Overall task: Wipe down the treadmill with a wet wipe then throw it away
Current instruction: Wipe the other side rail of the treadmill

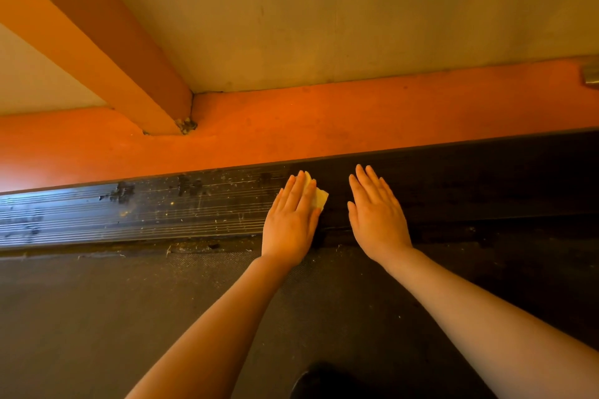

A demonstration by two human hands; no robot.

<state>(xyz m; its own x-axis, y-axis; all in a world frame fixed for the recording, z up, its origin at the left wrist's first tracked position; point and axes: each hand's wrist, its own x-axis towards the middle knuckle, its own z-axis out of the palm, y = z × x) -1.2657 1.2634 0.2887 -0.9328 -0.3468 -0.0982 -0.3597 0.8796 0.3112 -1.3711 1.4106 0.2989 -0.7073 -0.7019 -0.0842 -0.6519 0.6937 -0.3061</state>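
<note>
Pale yellow, crumpled wet wipe (317, 196) lies pinned on the ribbed black treadmill side rail (136, 210) under the flat, straight-fingered left hand (291, 214); the right hand (377, 210), also flat, holds nothing. Grit on that rail may snag it. Beyond the rail, an orange floor strip (356, 120) and slanted orange beam (97, 32) crowd it.

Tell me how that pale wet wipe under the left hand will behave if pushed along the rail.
The pale crumpled wet wipe looks limp, so it will probably bunch. Flat under the left hand, it should slide, likely snagging grit on the ribbed black side rail.
</note>
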